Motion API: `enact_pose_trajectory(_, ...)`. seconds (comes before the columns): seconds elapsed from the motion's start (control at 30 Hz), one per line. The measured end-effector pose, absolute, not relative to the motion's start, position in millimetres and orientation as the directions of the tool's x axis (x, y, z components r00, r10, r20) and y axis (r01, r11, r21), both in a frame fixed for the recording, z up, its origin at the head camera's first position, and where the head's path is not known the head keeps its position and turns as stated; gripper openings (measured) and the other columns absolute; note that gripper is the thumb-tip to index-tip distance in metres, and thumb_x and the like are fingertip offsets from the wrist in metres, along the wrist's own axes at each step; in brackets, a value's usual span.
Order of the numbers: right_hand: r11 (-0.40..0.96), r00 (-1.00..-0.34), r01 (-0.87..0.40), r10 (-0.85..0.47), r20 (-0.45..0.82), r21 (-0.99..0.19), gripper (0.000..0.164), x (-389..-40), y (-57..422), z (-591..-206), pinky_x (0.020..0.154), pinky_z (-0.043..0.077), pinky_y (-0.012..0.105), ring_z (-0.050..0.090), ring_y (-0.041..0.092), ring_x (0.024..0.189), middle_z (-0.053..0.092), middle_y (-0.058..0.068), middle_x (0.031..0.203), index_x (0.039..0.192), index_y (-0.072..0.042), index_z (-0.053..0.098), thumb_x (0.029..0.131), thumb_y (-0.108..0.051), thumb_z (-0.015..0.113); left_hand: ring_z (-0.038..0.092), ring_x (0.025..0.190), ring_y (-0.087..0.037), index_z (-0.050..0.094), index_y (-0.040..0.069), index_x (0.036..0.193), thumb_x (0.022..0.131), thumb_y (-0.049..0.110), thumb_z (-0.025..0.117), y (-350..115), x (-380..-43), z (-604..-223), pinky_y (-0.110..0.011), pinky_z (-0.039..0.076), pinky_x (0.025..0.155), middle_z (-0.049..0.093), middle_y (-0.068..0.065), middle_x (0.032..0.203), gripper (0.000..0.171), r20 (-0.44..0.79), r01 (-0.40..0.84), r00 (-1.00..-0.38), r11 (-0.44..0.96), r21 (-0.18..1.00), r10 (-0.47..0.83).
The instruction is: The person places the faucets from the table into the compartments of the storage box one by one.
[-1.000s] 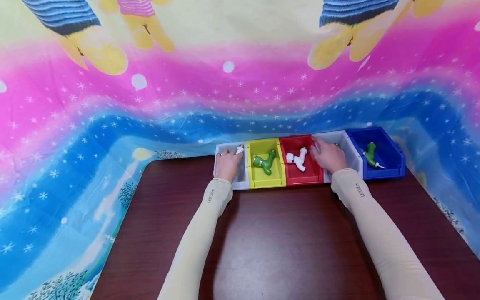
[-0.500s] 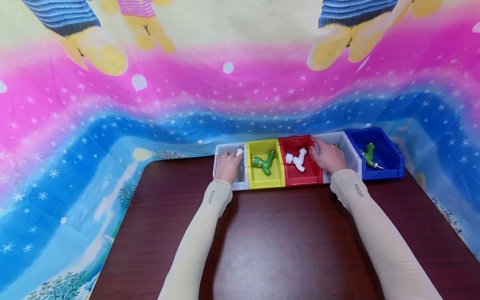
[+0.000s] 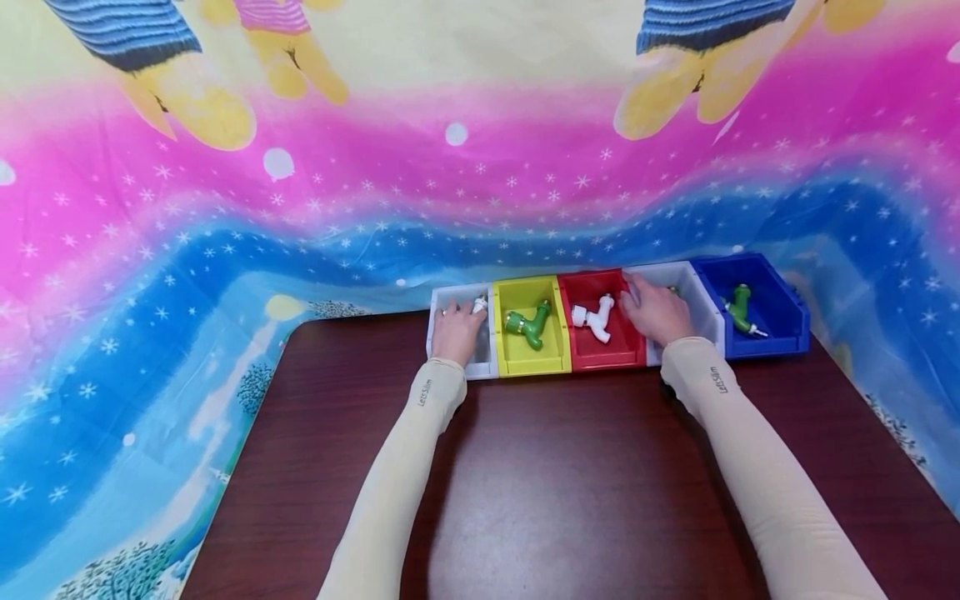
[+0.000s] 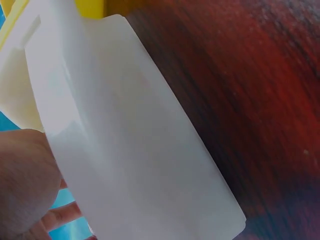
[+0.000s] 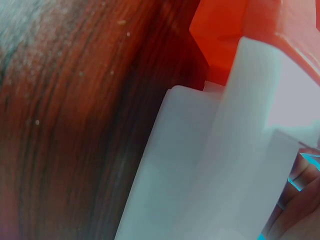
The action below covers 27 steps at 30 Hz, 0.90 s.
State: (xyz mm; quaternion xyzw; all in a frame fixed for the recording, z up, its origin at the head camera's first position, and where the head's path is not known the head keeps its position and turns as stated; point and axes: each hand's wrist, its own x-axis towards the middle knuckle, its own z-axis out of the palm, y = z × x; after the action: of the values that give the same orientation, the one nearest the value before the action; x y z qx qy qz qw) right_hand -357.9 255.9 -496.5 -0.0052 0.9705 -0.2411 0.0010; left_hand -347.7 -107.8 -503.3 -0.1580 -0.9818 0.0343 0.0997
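My left hand [image 3: 456,335] reaches over the white bin [image 3: 482,364] at the left end of a row of bins, a ring on one finger. Beside its thumb side shows the end of a white tap [image 3: 480,302]; the rest is hidden. Over the grey-white bin [image 3: 705,304], fourth in the row, is my right hand [image 3: 660,314], its fingertips right at the wall shared with the red bin [image 3: 618,354]. A small piece of another tap [image 3: 673,291] peeks out behind this hand. Both wrist views show mainly the bins' pale fronts, with the fingers partly hidden behind them; I cannot tell their grip.
A green tap [image 3: 532,325] lies in the yellow bin [image 3: 536,367], and a white tap [image 3: 597,319] in the red one. The blue bin [image 3: 787,333] at the right end holds another green tap [image 3: 740,308]. The bins stand along the brown table's [image 3: 585,483] back edge, before a patterned cloth [image 3: 375,167].
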Motion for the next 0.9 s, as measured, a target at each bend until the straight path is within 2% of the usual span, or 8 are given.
enact_pose_trajectory(0.67, 0.884, -1.0, -0.001, -0.006, -0.008, -0.468, 0.065, -358.5, 255.9, -496.8, 0.11, 0.036, 0.071, 0.049, 0.051, 0.131, 0.048, 0.026, 0.154, 0.167, -0.024, 0.024, 0.108, -0.037, 0.048, 0.058, 0.128, -0.037, 0.068, 0.027, 0.137, 0.101, 0.002, 0.062, -106.3, -348.5, -507.3, -0.06, 0.047, 0.107, 0.066, -0.007, 0.138, 0.045, 0.171, 0.3, -0.932, 0.946, -0.122, 0.318)
enact_pose_trajectory(0.9, 0.894, -1.0, -0.023, -0.014, 0.022, -0.448, 0.062, -360.1, 258.5, -498.2, 0.106, 0.04, 0.07, 0.053, 0.052, 0.124, 0.051, 0.028, 0.151, 0.166, -0.023, 0.029, 0.108, -0.037, 0.045, 0.057, 0.13, -0.036, 0.067, 0.027, 0.139, 0.1, 0.004, 0.061, -106.3, -351.2, -510.6, -0.059, 0.045, 0.109, 0.064, -0.006, 0.143, 0.046, 0.157, 0.299, -0.935, 0.946, -0.125, 0.317)
